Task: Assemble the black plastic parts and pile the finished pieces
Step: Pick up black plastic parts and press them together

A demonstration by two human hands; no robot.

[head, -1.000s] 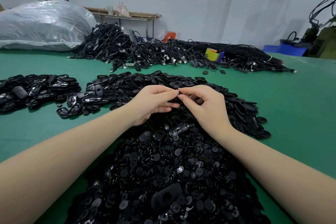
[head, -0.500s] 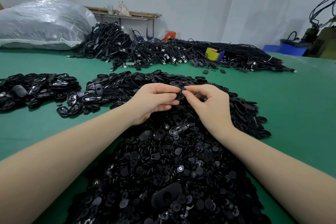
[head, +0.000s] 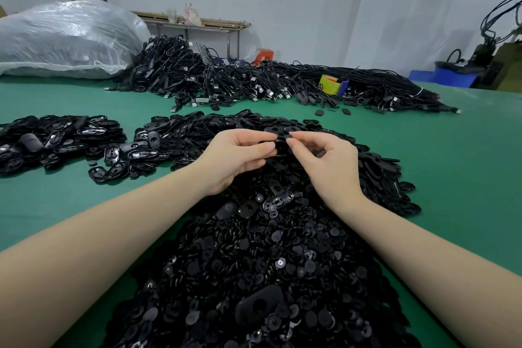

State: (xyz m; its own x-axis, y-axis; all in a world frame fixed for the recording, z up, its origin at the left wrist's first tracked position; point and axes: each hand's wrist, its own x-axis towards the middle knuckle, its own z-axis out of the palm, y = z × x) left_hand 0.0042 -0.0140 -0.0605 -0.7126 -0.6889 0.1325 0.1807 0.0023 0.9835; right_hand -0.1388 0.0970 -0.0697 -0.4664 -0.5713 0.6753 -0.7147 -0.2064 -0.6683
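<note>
Left hand (head: 237, 158) and right hand (head: 327, 164) met above big heap of small black discs and oval shells (head: 268, 248) on green table (head: 452, 155). Both pinched same small black plastic part (head: 281, 139) between fingertips, other fingers curled. Pile of oval pieces (head: 56, 138) lay far left; cable heap (head: 254, 82) behind.

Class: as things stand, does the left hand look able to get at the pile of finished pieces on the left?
Probably yes: the left hand pinches a small black part, but only bare green table separates it from the pile of finished pieces.

Head view looks forward-down; close over hands (head: 282, 161).
</note>
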